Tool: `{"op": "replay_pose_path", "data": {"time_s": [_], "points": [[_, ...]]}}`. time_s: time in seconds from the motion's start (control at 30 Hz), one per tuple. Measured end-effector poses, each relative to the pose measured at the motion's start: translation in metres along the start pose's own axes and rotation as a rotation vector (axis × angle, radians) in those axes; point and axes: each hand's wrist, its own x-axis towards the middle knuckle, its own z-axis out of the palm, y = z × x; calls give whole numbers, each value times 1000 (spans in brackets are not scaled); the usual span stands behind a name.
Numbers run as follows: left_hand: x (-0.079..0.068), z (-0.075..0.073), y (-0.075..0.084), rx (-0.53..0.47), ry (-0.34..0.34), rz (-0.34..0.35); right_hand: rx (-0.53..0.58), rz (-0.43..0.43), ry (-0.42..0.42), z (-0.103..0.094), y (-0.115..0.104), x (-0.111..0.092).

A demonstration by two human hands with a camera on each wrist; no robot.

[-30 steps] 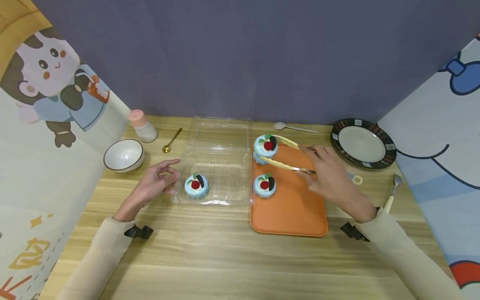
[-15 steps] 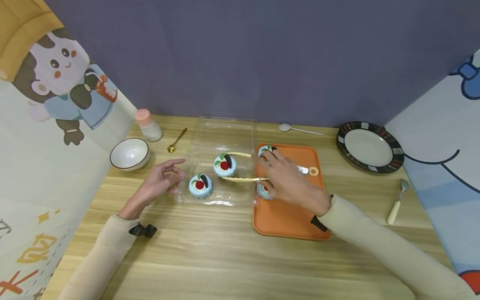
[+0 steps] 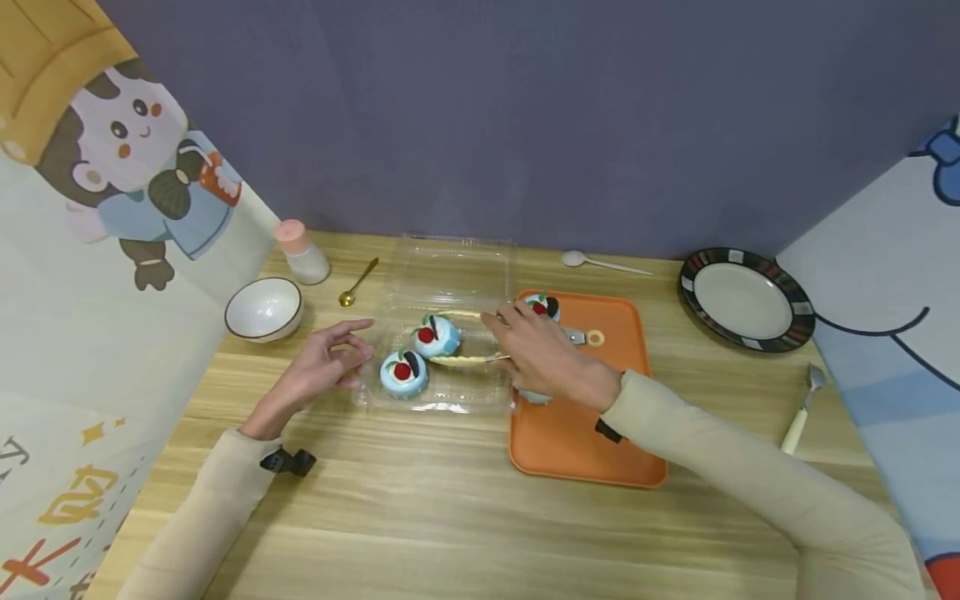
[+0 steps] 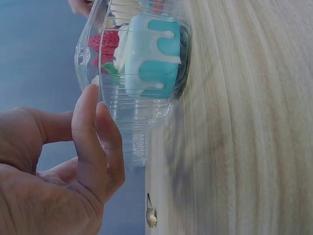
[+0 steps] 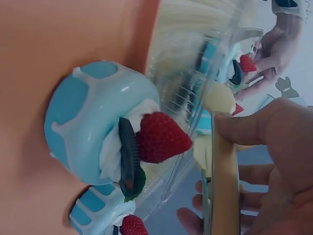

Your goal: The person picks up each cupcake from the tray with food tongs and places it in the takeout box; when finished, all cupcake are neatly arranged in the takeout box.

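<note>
My right hand (image 3: 536, 350) grips tongs (image 5: 225, 171) with scalloped cream tips. Between those tips a blue cupcake (image 3: 442, 340) with a red berry leans to the left, inside the clear plastic container (image 3: 468, 393). Close beside it at the front left of the container sits another blue cupcake (image 3: 402, 379). My left hand (image 3: 318, 367) is at the container's left side, a fingertip right at the rim in the left wrist view. On the orange tray (image 3: 585, 442) are two more cupcakes, the nearer one (image 5: 98, 127) partly hidden under my right hand in the head view.
The container's lid (image 3: 453, 271) lies open toward the back wall. A white bowl (image 3: 264, 310), a pink-capped bottle (image 3: 306, 258) and a gold spoon (image 3: 356, 283) stand left. A white spoon (image 3: 603, 263), dark-rimmed plates (image 3: 742, 300) and a fork (image 3: 804, 408) are right.
My right hand has moved left from the tray, bringing the cupcake in the tongs over into the container. Over the last half second that cupcake tipped left. The left hand stays at the rim.
</note>
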Motion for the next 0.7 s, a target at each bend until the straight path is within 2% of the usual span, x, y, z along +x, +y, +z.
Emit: {"op": "replay_pose_path", "data": {"time_s": [0.3,0.7], "points": [[1,-1,-1,8,1,-2,45,62,-96,-2,-4,0],[0,1,0,1,-1,-10,63,56,-83,9,-9,6]]}}
